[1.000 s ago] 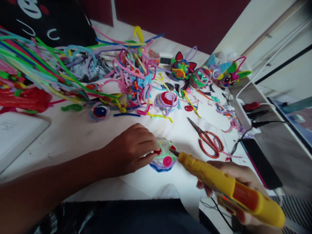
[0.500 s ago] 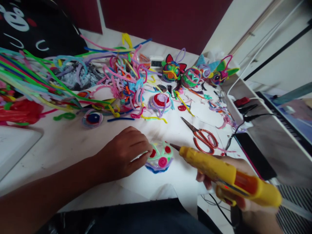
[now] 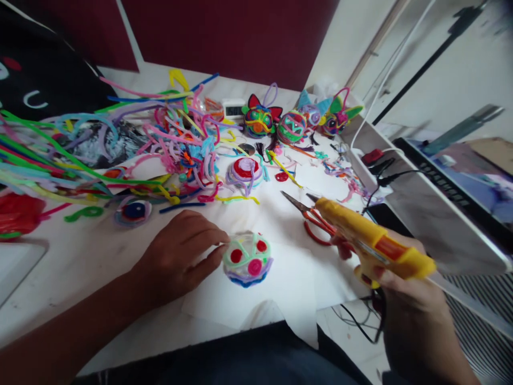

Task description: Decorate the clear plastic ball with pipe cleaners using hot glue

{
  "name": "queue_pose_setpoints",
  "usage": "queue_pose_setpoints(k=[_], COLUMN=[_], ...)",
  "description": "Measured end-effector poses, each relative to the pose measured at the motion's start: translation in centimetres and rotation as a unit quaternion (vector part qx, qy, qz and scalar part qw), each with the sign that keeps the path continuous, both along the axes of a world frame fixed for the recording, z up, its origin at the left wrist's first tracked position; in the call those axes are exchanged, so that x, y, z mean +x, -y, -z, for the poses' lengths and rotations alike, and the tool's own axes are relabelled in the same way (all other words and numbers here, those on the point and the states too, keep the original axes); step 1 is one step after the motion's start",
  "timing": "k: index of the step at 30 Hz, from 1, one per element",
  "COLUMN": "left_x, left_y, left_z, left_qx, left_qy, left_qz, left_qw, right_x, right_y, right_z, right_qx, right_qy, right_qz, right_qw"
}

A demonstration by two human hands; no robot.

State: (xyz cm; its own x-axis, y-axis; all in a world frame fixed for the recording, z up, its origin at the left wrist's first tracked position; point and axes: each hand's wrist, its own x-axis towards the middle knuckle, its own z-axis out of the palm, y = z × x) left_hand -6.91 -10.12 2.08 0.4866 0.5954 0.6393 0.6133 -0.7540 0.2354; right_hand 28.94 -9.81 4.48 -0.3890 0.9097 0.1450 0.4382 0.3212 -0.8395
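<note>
A clear ball (image 3: 247, 262) trimmed with mint, purple and blue pipe cleaners and red and pink coils rests on white paper near the table's front edge. My left hand (image 3: 186, 254) is at its left side, thumb and fingertips closed on its rim. My right hand (image 3: 385, 272) grips a yellow hot glue gun (image 3: 360, 230), fingers wrapped around the handle. The gun's dark nozzle points up and left, away from the ball. Beneath and left of the nozzle lie scissors (image 3: 319, 222) with orange handles, partly hidden by the gun and hand.
Loose pipe cleaners (image 3: 192, 141) pile up across the back left. Finished decorated balls (image 3: 258, 120) stand along the back. A red and lilac coiled piece (image 3: 245, 171) and a blue-centred one (image 3: 134, 211) lie mid-table. At right are a dark phone (image 3: 387, 216) and a cable tray (image 3: 436, 214).
The glue gun has pulled back from the ball, up and to the right, now over the scissors. My left fingers have shifted from a red coil to the ball's left rim. The view has swung right.
</note>
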Motion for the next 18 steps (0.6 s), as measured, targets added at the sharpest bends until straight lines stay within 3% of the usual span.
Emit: queue_pose_setpoints(k=[3, 8, 14, 18], left_x=[-0.4, -1.3, -1.7, -1.5], left_y=[-0.5, -1.4, -2.2, -2.3], left_z=[-0.2, 1.0, 1.8, 1.8], left_qx=[0.014, -0.040, -0.096, -0.108], left_qy=[0.004, 0.014, 0.031, 0.048], left_qz=[-0.039, -0.109, -0.155, -0.146], left_qw=[0.999, 0.993, 0.983, 0.982], right_x=[1.0, 1.8, 2.1, 1.8], right_y=[-1.4, -3.6, -4.5, -4.8], right_z=[0.6, 1.5, 2.6, 3.4], right_qx=[0.058, 0.164, 0.217, 0.234], right_qy=[-0.019, 0.128, 0.255, 0.299], right_qz=[0.045, 0.052, 0.045, 0.040], right_qw=[0.997, 0.977, 0.941, 0.924])
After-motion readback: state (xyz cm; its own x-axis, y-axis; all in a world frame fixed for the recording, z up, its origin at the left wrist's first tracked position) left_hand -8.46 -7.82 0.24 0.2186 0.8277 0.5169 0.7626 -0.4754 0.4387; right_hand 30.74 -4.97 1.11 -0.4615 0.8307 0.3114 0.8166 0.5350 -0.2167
